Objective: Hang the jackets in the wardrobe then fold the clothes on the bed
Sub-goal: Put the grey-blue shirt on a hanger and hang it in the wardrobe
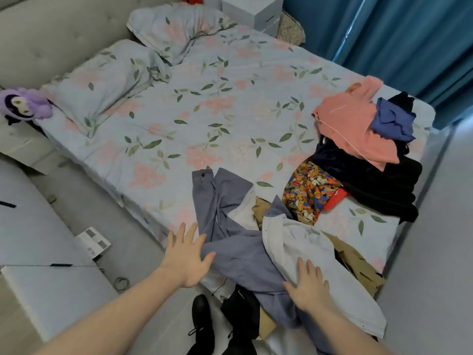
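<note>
Both my hands hover spread over the jackets at the bed's (230, 103) near corner: left hand (188, 257) beside the blue jacket (240, 252), right hand (311, 284) flat on the pale jacket (302, 242), neither grip closed on cloth. The garments overlap and spill off the edge, so lifting one could drag the other, or the tan one (355, 262) beneath, to the floor. More clothes (358, 139) sit heaped beyond.

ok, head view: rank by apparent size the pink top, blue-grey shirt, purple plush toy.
1. blue-grey shirt, though nearest the camera, so partly inflated
2. pink top
3. purple plush toy, clearly smallest
</note>
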Available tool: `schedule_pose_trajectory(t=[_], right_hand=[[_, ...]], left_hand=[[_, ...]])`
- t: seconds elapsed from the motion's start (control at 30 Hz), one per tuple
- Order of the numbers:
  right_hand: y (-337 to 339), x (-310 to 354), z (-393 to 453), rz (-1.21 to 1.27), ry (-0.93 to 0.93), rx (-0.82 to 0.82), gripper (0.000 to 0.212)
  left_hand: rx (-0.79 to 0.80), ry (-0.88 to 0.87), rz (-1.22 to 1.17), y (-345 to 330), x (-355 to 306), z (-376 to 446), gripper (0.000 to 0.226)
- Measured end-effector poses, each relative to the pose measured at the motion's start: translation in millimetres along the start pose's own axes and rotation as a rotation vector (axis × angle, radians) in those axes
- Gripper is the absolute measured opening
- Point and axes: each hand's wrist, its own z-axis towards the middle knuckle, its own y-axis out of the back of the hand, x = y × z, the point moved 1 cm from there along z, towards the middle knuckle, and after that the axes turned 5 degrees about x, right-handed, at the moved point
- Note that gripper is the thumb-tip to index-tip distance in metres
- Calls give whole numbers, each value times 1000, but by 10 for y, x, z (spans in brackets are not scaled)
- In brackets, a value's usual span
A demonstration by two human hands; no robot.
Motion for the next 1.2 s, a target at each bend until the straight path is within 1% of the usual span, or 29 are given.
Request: schedule_pose_trajectory(t=[0.03, 0.07, 0.13, 0.2, 0.27, 0.3, 0.37, 0.47, 0.57, 0.67, 0.8, 0.93, 1.03, 1.13, 1.2], right_hand=[[-31, -4, 54, -17, -5, -6, 88], [-41, -5, 100, -27, -18, -30, 86], [-78, -14, 177, -60, -17, -71, 80], [-119, -1, 227, -116, -2, -108, 61], [-135, -6, 267, -135, 9, -150, 39], [-133, -4, 284, -132, 5, -161, 33], [-115, 1, 292, -111, 7, -192, 26], [-37, -5, 248, 32, 55, -256, 18], [157, 18, 102, 272, 113, -320, 20], [545, 147, -160, 370, 225, -438, 19], [1190, 354, -578, 557, 435, -505, 26], [1862, 635, -1085, 718, 680, -509, 26], [2407, 917, -1505, 768, 843, -535, 23], [2937, 1230, -1959, 826, 999, -506, 22], [3252, 1441, -2245, 846, 1125, -467, 21]], left_hand=[[5, 3, -13, -26, 14, 23, 99], [5, 17, -24, -40, 20, 33, 98], [-7, 45, -6, -109, 54, 72, 82], [-7, 54, -7, -171, 52, 88, 72], [12, 65, -5, -205, 57, 82, 70], [14, 70, -23, -219, 58, 78, 69], [17, 79, -47, -218, 47, 49, 69], [17, 85, -64, -177, 20, -22, 67], [7, 81, -82, -86, -30, -126, 65], [-22, 60, -97, 39, -101, -257, 62], [-89, 21, -191, 229, -172, -472, 56], [-152, -20, -315, 409, -213, -708, 51], [-188, -61, -489, 628, -244, -902, 49], [-241, -140, -707, 926, -245, -1124, 47], [-312, -171, -771, 1157, -201, -1242, 46]])
